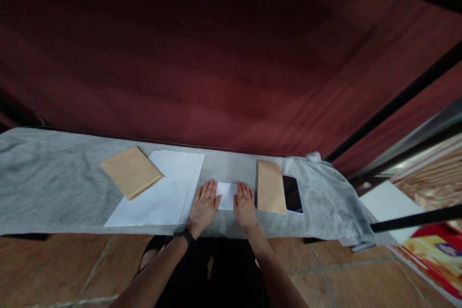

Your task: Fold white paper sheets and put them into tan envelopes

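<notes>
A small white sheet of paper (226,196) lies flat on the grey cloth before me. My left hand (204,204) rests palm down on its left side, fingers stretched out flat. On the right side of that sheet my right hand (244,204) lies the same way, its fingers straight. Neither hand grips anything. Just right of my right hand is a stack of brown envelopes (271,187). Larger white sheets (162,202) spread out left of my left hand, and another stack of brown envelopes (132,172) sits partly over them at an angle.
A grey cloth (54,187) covers the long narrow table. A phone (292,194) with a dark screen lies beside the right envelopes. Dark red fabric (202,67) hangs behind the table. Black bars (397,101) and a red-and-yellow printed box (436,250) stand at the right.
</notes>
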`<control>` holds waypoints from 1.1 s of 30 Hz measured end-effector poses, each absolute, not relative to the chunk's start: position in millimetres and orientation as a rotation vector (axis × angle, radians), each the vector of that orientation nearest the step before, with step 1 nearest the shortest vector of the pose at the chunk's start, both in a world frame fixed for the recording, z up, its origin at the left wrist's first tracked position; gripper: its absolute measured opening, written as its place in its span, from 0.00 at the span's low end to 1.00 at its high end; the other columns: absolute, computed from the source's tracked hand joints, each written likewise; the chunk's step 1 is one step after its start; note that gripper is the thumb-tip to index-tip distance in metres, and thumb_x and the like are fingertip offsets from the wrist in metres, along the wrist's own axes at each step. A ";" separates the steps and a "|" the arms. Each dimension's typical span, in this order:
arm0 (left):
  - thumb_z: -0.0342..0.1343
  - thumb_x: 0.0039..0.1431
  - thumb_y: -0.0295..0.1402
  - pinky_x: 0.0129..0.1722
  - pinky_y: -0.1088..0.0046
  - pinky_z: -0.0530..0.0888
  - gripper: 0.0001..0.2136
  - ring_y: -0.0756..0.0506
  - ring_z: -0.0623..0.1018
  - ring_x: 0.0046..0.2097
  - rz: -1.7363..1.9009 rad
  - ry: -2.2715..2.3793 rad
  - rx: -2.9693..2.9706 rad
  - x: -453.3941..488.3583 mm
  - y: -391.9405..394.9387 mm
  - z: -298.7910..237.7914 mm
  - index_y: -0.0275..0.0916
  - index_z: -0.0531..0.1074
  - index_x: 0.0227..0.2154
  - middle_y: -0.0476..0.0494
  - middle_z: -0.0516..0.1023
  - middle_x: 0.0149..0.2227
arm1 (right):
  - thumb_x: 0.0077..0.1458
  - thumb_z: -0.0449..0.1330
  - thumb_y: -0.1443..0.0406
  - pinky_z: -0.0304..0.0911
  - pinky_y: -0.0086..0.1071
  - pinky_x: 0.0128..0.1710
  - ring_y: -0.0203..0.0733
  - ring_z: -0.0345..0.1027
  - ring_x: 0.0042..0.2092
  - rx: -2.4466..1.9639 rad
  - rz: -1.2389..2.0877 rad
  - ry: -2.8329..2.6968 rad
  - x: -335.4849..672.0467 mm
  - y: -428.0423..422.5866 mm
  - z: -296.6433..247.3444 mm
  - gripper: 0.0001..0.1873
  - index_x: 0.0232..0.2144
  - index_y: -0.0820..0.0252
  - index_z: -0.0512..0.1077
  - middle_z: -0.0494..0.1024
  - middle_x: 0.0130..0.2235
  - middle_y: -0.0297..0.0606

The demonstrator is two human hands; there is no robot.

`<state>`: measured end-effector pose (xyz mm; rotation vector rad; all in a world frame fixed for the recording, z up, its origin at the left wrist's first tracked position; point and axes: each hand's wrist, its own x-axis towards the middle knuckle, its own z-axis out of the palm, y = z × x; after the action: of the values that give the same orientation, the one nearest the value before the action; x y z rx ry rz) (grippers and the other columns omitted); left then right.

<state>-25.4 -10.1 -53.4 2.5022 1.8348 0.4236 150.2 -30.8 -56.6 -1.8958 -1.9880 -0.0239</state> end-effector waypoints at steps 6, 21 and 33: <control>0.47 0.66 0.32 0.62 0.59 0.63 0.24 0.38 0.68 0.64 0.305 1.744 2.455 -29.9 10.1 -30.9 0.33 0.62 0.63 0.32 0.67 0.64 | 0.61 0.50 0.73 0.50 0.47 0.63 0.49 0.67 0.57 -1.970 0.129 -2.192 153.3 11.8 -25.7 0.25 0.60 0.60 0.69 0.74 0.58 0.48; 0.44 0.66 0.26 0.59 0.58 0.66 0.14 0.39 0.72 0.54 0.688 1.614 2.693 -32.0 8.7 48.8 0.39 0.74 0.44 0.38 0.74 0.53 | 0.65 0.45 0.72 0.64 0.36 0.52 0.44 0.71 0.49 -1.692 -0.006 -2.081 171.0 -20.0 40.2 0.20 0.50 0.56 0.73 0.76 0.49 0.41; 0.46 0.58 0.22 0.65 0.60 0.62 0.22 0.42 0.73 0.59 0.411 1.477 2.649 -45.7 -61.3 -26.9 0.37 0.73 0.54 0.38 0.76 0.57 | 0.49 0.49 0.81 0.64 0.33 0.57 0.41 0.71 0.53 -1.714 0.199 -1.931 162.5 -89.4 -50.5 0.27 0.44 0.58 0.76 0.80 0.47 0.39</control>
<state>-45.7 -61.3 -26.9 2.6487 1.4774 0.4111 162.5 -89.4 -50.5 -1.7136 -1.9308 0.1994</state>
